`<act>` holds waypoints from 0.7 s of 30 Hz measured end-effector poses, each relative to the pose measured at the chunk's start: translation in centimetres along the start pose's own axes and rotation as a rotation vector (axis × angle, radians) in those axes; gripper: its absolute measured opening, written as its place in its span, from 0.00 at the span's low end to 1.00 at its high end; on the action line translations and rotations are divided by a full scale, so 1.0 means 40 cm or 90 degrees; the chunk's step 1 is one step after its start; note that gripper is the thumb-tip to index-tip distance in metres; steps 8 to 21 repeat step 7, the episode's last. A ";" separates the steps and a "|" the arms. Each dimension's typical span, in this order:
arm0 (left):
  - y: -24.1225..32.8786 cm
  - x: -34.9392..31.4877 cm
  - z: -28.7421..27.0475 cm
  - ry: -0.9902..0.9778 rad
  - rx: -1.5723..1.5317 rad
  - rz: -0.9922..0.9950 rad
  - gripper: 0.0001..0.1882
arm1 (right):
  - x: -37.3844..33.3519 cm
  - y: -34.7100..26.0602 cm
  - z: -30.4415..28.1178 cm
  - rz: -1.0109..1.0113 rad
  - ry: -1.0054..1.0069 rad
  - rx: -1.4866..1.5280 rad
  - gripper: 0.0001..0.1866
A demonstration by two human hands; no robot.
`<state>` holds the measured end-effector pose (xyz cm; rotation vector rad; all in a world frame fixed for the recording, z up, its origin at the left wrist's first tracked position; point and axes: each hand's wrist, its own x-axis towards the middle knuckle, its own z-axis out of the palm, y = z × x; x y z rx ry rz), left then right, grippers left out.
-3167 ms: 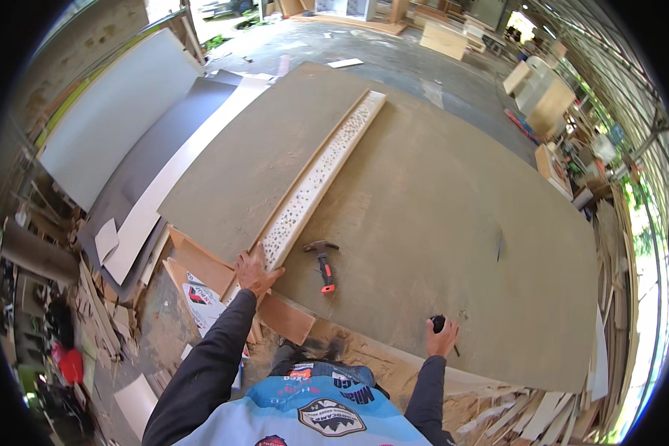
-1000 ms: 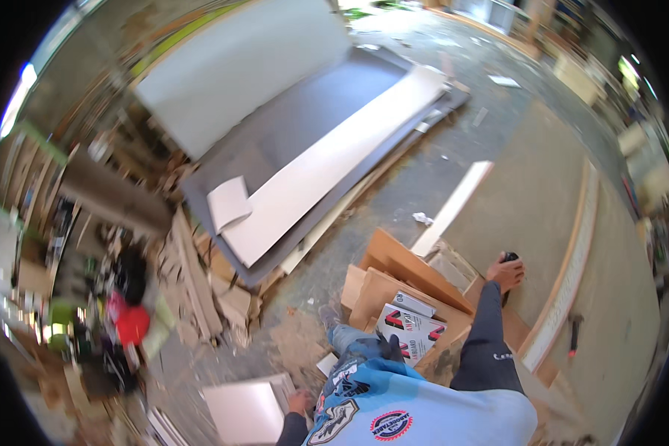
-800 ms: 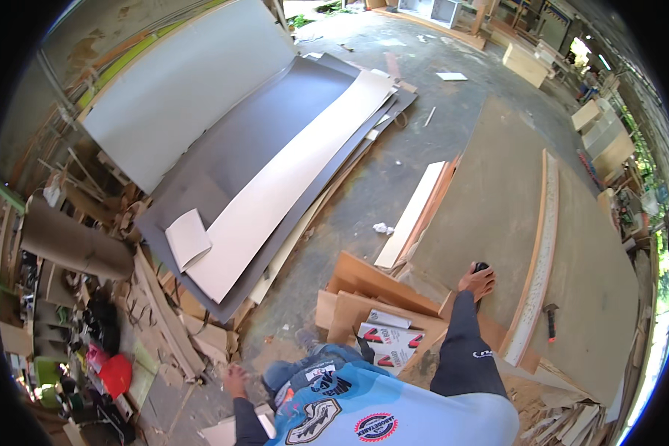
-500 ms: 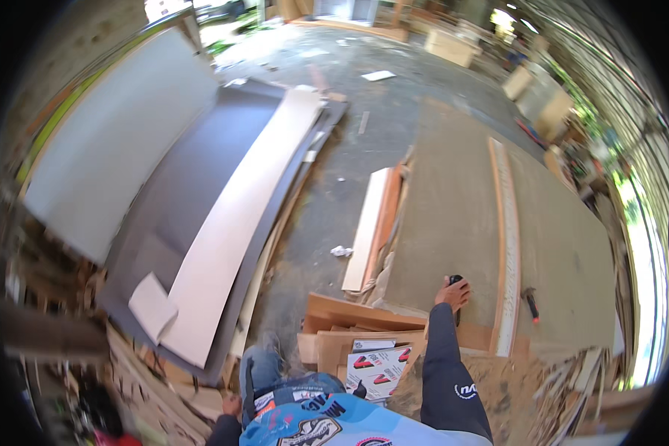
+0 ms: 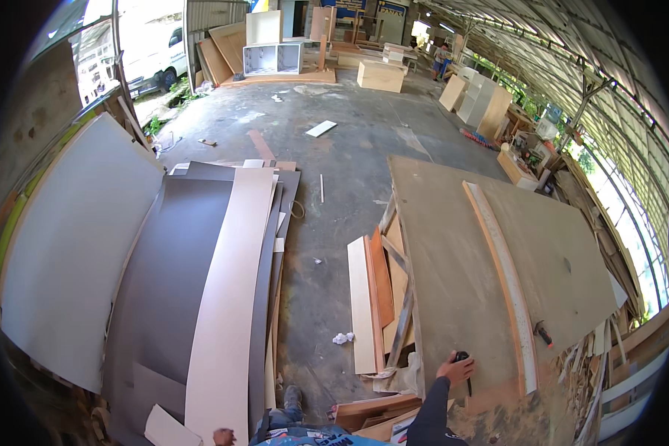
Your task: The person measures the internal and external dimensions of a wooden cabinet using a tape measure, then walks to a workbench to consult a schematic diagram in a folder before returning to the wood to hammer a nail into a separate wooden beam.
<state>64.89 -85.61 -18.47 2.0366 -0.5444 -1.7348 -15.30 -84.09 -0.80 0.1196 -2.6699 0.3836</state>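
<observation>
My right hand rests at the near left part of a large brown board tabletop. Its fingers are closed round a small black object whose kind I cannot make out. Low at the lower edge, my left hand hangs by the near end of a long pale panel; its fingers are too small and cut off to read. A long straight strip with a wooden edge lies along the tabletop. Right of it lies a hammer with a dark head and a red-tipped handle.
Dark grey sheets lie stacked beneath the pale panel, beside a leaning white sheet. Narrow boards lean against the tabletop's left side. Wood offcuts pile up at the near right. Cabinets stand far back on the concrete floor.
The view has tilted up, bringing more of the far workshop into sight. My right hand stays at the tabletop with the black object. My left hand shows lower in the picture.
</observation>
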 end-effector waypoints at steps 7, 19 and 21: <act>0.566 0.350 0.035 0.132 0.504 0.231 0.18 | -0.009 -0.101 -0.071 0.135 -0.113 -0.089 0.37; 0.566 0.350 0.035 0.132 0.504 0.231 0.18 | -0.009 -0.101 -0.071 0.135 -0.113 -0.089 0.37; 0.566 0.350 0.035 0.132 0.504 0.231 0.18 | -0.009 -0.101 -0.071 0.135 -0.113 -0.089 0.37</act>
